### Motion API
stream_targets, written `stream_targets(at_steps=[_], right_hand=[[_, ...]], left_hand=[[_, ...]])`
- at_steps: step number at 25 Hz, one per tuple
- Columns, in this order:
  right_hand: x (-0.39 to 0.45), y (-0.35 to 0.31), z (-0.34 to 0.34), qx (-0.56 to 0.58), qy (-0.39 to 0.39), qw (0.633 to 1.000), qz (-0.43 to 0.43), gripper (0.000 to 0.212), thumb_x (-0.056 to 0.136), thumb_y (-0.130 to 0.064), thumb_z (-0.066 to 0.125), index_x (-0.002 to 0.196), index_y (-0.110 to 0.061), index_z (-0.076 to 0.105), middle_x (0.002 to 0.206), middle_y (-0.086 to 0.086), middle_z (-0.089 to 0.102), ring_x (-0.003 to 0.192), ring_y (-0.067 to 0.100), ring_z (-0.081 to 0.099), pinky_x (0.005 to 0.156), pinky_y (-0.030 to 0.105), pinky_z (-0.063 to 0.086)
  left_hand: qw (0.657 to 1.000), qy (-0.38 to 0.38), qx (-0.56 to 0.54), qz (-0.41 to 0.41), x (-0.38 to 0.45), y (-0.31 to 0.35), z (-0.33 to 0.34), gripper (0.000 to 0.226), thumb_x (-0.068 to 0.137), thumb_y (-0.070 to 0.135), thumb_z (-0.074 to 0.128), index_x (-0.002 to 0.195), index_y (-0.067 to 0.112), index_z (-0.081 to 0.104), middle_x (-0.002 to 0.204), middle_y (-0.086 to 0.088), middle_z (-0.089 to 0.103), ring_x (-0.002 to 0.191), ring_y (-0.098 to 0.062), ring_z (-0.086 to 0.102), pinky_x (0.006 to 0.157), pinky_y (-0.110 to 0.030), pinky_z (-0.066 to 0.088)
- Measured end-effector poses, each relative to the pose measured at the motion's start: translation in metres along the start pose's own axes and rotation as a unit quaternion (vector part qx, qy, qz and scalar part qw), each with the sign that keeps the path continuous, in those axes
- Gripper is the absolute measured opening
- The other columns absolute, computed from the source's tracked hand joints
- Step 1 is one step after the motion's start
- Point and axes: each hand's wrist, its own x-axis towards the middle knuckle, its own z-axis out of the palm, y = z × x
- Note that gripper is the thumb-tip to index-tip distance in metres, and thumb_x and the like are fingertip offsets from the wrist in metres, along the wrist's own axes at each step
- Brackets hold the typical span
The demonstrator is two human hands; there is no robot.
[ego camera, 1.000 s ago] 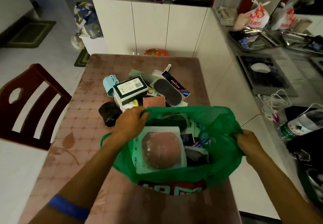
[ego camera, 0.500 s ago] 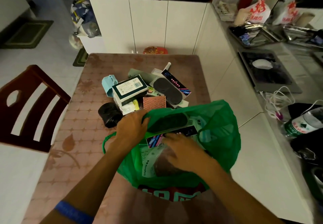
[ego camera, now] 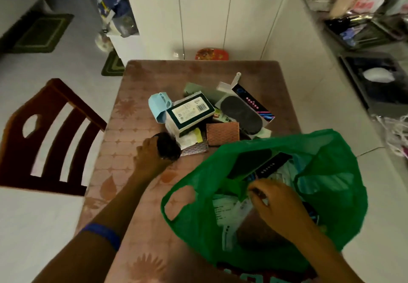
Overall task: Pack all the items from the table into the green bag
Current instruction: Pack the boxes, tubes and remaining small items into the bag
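Packing is partly done: a black pouch [ego camera: 169, 145] at 10 o'clock is gripped by the left hand [ego camera: 150, 157], the green bag [ego camera: 331, 194] rim is pinched by the right hand [ego camera: 276, 207], and a pile [ego camera: 212, 115] remains at 12 o'clock.

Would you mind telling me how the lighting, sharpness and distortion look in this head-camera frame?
Head view: dim and warm-tinted overall; wide-angle bending curves the table edges and cabinets; the left hand on the black object is slightly motion-blurred; the right hand inside the green bag is soft too; box print is unreadable.
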Motion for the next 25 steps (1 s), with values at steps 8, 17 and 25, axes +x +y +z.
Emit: stream_targets(at_steps=[8, 17, 25], right_hand=[[-0.041, 0.036, -0.036, -0.263, 0.049, 0.963, 0.025, 0.021, 0.072, -0.021, 0.069, 0.093, -0.024, 0.07, 0.098, -0.003, 0.072, 0.1, 0.027, 0.061, 0.091, 0.046, 0.039], [-0.04, 0.054, -0.084, -0.357, -0.08, 0.904, 0.22, 0.02, 0.071, -0.022, 0.074, 0.087, -0.018, 0.063, 0.062, -0.003, 0.052, 0.061, 0.02, 0.057, 0.05, 0.021, 0.031], [-0.055, 0.048, -0.173, 0.406, 0.199, 0.87, 0.195, 0.036, 0.078, 0.013, 0.047, 0.06, -0.016, 0.054, 0.054, 0.004, 0.054, 0.056, 0.018, 0.052, 0.062, 0.03, 0.044]], left_hand=[[0.989, -0.003, -0.147, -0.024, 0.038, -0.015, 0.008, 0.089, 0.046, 0.035, 0.09, 0.123, 0.019, 0.048, 0.118, -0.014, 0.06, 0.107, -0.034, 0.057, 0.085, -0.048, 0.052], [0.897, -0.099, -0.375, 0.212, -0.167, 0.118, -0.092, 0.088, 0.051, 0.036, 0.09, 0.126, 0.043, 0.044, 0.117, 0.023, 0.054, 0.1, 0.01, 0.058, 0.072, -0.012, 0.052], [0.939, -0.135, -0.179, 0.261, -0.174, 0.248, 0.056, 0.084, 0.061, 0.051, 0.079, 0.132, 0.038, 0.037, 0.135, 0.004, 0.045, 0.123, -0.016, 0.046, 0.104, -0.039, 0.042]])
